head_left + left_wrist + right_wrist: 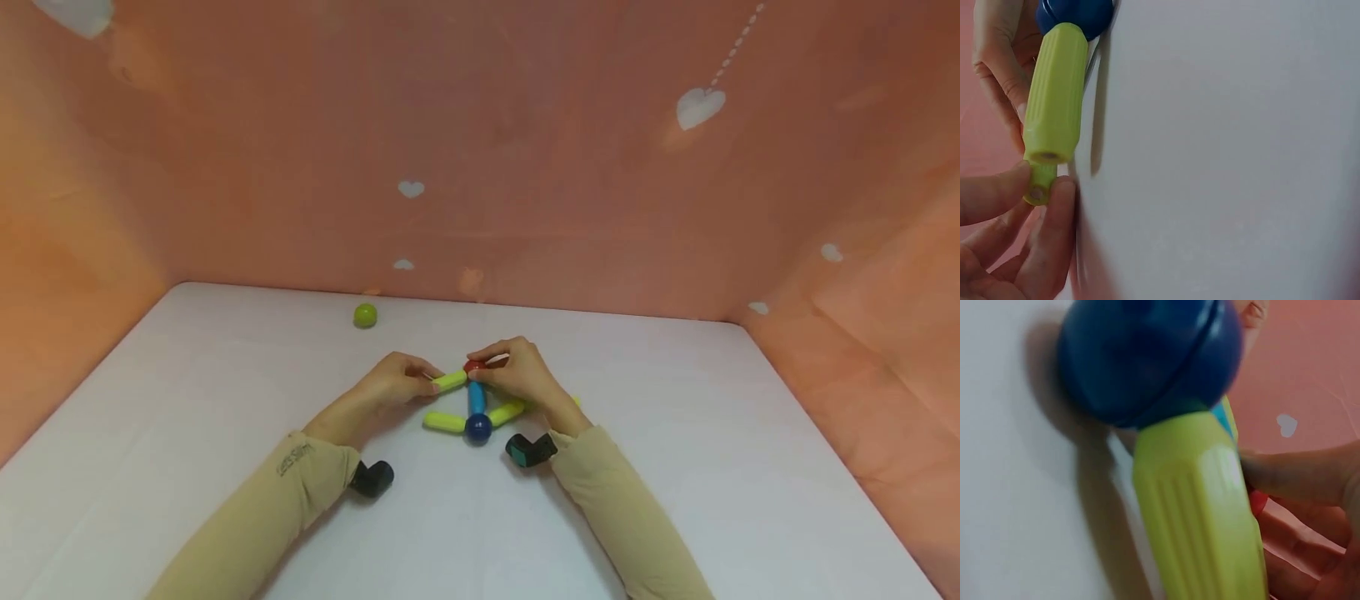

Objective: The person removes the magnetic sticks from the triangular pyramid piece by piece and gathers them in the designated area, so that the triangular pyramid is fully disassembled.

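My left hand (392, 380) pinches the outer end of a yellow-green rod (450, 382) between thumb and fingers. The rod's other end meets a red ball (473, 366), which my right hand (523, 372) holds in its fingertips. From the red ball a light blue rod (477, 397) runs toward me to a dark blue ball (478, 428) on the table. Two more yellow-green rods spread from that ball, a left one (444, 422) and a right one (507, 413). In the right wrist view the dark blue ball (1147, 356) and a rod (1197, 506) partly cover my right hand.
A light green ball (365, 315) lies near the back edge of the white table (675, 433). Another yellow-green tip (576, 401) shows behind my right wrist. A pink-orange cloth with hearts (525, 167) hangs around the table. Black wrist devices (531, 450) sit under the sleeves.
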The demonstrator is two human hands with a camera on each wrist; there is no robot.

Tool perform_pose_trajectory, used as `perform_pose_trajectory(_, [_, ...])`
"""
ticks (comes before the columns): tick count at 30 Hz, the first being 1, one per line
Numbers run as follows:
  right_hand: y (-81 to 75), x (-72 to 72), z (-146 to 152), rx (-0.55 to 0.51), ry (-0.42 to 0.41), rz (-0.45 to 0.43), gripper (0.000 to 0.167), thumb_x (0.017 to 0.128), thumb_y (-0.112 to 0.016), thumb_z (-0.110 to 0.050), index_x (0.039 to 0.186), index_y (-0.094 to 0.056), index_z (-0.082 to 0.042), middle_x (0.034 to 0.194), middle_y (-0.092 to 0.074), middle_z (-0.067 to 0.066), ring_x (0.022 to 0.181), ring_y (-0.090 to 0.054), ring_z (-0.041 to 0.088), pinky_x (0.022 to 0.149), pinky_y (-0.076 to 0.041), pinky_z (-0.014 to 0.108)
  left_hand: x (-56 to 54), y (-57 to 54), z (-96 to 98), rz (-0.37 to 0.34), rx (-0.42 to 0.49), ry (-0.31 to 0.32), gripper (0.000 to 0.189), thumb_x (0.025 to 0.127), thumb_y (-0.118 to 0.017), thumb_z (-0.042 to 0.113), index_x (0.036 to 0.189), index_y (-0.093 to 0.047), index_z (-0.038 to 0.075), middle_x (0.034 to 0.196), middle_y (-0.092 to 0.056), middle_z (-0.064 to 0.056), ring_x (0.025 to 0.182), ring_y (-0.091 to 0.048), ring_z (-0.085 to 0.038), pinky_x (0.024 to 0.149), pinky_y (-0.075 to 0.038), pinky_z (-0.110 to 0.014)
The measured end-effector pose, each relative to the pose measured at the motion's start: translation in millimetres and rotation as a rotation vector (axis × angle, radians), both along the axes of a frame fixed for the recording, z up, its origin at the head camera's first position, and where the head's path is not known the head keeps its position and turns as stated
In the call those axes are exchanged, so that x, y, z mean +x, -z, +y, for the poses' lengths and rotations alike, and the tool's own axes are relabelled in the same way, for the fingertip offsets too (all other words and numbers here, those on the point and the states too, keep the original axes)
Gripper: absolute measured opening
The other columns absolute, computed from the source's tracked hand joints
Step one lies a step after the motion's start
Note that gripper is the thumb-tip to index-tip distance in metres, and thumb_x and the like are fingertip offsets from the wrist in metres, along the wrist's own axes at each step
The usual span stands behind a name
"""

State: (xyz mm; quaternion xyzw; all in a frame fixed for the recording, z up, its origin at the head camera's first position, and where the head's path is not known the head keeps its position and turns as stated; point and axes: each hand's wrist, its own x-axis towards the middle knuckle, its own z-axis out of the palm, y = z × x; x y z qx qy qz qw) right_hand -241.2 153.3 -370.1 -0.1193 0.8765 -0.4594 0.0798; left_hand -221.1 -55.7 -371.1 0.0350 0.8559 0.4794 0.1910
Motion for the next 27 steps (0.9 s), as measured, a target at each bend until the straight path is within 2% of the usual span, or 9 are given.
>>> perform_pose_trajectory(7, [5.6, -1.1, -1.8, -0.033, 0.025, -0.029, 0.026, 0.080, -0.077, -0.015, 0.105, -0.075, -0.009, 0.114, -0.069, 0.010, 0.097, -0.069, 0.022, 0.080, -0.055, 0.029, 13.3, 1.6, -24.0, 0.085, -0.011, -0.023, 0.026, 0.089, -0.062, 0.004, 0.112, -0.066, -0.007, 0.098, -0.067, -0.014, 0.083, -0.057, -0.014, 0.068, -0.046, -0.021])
perform_pose_trajectory(10, [6.3, 0.5, -0.3, -0.047, 0.039, -0.028, 0.025, 0.080, -0.077, -0.015, 0.105, -0.075, -0.009, 0.111, -0.069, 0.008, 0.097, -0.069, 0.022, 0.081, -0.055, 0.029, 15.3, 0.2, -33.4, 0.125, -0.037, -0.017, 0.027, 0.088, -0.063, 0.004, 0.113, -0.067, -0.004, 0.101, -0.067, -0.015, 0.088, -0.055, -0.018, 0.069, -0.045, -0.022])
perform_pose_trajectory(17, [8.2, 1.7, -0.4, -0.059, 0.051, -0.029, 0.025, 0.079, -0.078, -0.013, 0.103, -0.075, -0.008, 0.107, -0.071, 0.009, 0.096, -0.070, 0.022, 0.080, -0.055, 0.028, 15.4, -6.8, -62.0, 0.123, -0.069, -0.055, 0.033, 0.085, -0.065, 0.006, 0.118, -0.065, -0.001, 0.116, -0.063, -0.021, 0.106, -0.055, -0.028, 0.081, -0.045, -0.030])
perform_pose_trajectory(22, [9.2, -0.5, -0.1, -0.057, 0.048, -0.031, 0.025, 0.079, -0.078, -0.013, 0.104, -0.075, -0.008, 0.107, -0.071, 0.009, 0.096, -0.070, 0.022, 0.080, -0.055, 0.028, 12.5, -11.6, -87.7, 0.161, -0.131, -0.056, 0.037, 0.083, -0.066, 0.006, 0.118, -0.063, -0.004, 0.114, -0.062, -0.024, 0.099, -0.056, -0.028, 0.076, -0.043, -0.028])
perform_pose_trajectory(27, [9.2, -1.1, 1.3, -0.059, 0.065, -0.054, 0.025, 0.079, -0.078, -0.014, 0.104, -0.075, -0.009, 0.108, -0.071, 0.007, 0.096, -0.069, 0.021, 0.080, -0.055, 0.028, 7.1, -12.2, -103.7, 0.181, -0.149, -0.046, 0.037, 0.085, -0.064, 0.005, 0.120, -0.061, -0.006, 0.115, -0.063, -0.027, 0.095, -0.059, -0.027, 0.072, -0.046, -0.025])
